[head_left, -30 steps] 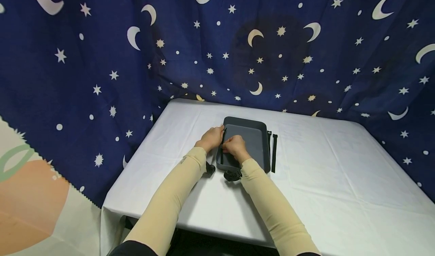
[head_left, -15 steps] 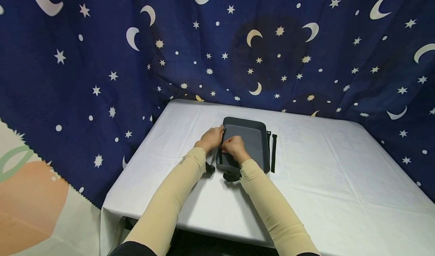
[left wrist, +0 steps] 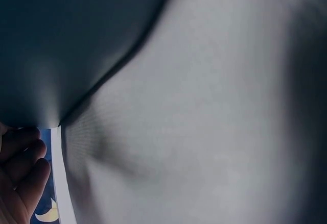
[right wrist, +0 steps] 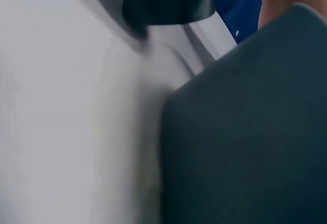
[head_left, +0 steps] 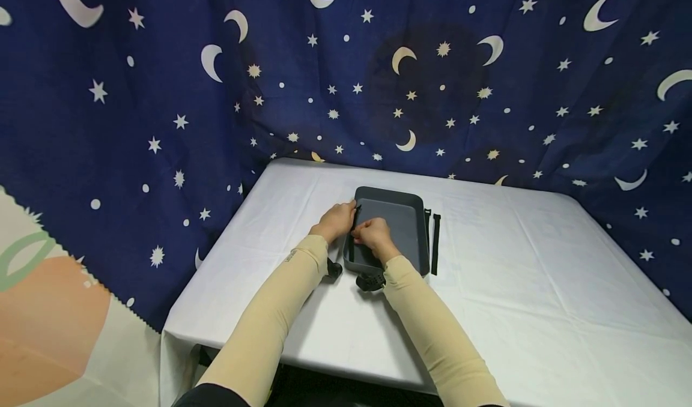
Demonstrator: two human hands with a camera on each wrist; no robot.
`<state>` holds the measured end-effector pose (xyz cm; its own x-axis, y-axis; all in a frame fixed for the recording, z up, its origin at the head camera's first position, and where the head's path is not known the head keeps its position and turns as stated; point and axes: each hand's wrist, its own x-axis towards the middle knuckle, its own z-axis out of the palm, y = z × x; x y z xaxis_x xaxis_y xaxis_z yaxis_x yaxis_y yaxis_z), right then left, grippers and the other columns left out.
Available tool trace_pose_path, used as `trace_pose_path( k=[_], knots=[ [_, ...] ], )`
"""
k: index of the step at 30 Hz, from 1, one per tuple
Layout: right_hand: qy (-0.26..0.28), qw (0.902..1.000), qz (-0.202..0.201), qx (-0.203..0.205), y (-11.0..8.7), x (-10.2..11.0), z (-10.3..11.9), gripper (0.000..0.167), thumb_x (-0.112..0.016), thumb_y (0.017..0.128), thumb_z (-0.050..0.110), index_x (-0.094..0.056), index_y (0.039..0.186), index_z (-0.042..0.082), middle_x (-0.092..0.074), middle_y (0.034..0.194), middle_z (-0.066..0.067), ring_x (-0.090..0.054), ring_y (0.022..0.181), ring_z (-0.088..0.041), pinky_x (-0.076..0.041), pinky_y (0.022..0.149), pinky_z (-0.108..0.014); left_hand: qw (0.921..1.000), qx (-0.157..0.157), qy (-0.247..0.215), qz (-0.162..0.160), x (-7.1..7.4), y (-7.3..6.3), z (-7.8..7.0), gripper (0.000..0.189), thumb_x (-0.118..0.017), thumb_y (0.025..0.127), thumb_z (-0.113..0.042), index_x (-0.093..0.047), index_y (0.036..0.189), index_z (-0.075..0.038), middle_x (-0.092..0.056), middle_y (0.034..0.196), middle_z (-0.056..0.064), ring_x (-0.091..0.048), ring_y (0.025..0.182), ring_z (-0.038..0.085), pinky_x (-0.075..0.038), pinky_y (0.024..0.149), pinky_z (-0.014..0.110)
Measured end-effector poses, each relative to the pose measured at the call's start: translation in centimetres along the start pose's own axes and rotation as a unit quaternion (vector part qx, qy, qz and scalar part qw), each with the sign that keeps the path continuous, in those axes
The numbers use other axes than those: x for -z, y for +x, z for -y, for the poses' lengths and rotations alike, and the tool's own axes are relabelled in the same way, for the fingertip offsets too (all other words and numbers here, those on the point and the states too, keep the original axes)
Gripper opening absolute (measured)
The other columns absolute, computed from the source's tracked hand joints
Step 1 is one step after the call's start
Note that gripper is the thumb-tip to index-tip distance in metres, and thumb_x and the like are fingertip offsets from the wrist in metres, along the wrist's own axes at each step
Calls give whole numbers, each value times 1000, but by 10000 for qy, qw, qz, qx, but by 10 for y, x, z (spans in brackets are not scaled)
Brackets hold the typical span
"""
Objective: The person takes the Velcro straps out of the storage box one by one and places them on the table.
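A dark grey rectangular tray lies on the white table, its long sides running away from me. At its left rim, my left hand holds the wall. The left wrist view shows bent fingers against the outside of the tray wall. A narrow black strap runs along the inside of the left wall, its far tip showing beside my left thumb. My right hand reaches over the tray and pinches this strap about midway; its fingertips are partly hidden. The tray's outer wall fills much of the right wrist view.
Just right of the tray lie two more black straps, one against the wall and one slightly apart. White cloth covers the table. A blue curtain with moons and stars hangs behind and to the left.
Both hands stay in nearly the same places. My right hand has shifted only very slightly at the left wall; the tray and the two straps on the right have not moved.
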<state>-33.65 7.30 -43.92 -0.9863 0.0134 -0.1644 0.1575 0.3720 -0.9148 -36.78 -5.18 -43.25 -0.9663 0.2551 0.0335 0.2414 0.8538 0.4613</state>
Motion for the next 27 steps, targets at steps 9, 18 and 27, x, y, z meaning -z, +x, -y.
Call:
trace_pose_path(
  k=[9,18,27],
  knots=[
    [20,9999,-50,130,-2,-3,-6,12,-67,89,-5,-72,97,-11,-75,103,-19,-60,56,-3,-55,58,-15,10000,-30,-15,-66,0,-5,-1,47,-35,110,-22,-38,155,-9,-52,149,17,-57,131,30,-50,108,42],
    [197,9996,-77,159,0,-2,-10,14,-67,90,-3,-71,100,-13,-70,93,-13,-59,57,-3,-55,58,-15,9999,-69,-39,-110,-2,-3,1,46,-38,110,-22,-41,154,-10,-55,147,16,-59,129,29,-51,106,42],
    [520,9985,-162,106,-1,4,-8,15,-66,90,-5,-70,102,-14,-66,84,-5,-59,58,-3,-53,57,-13,9999,-98,31,-126,-2,-2,1,45,-37,110,-23,-43,152,-10,-56,146,15,-59,129,29,-52,105,43]
  ],
)
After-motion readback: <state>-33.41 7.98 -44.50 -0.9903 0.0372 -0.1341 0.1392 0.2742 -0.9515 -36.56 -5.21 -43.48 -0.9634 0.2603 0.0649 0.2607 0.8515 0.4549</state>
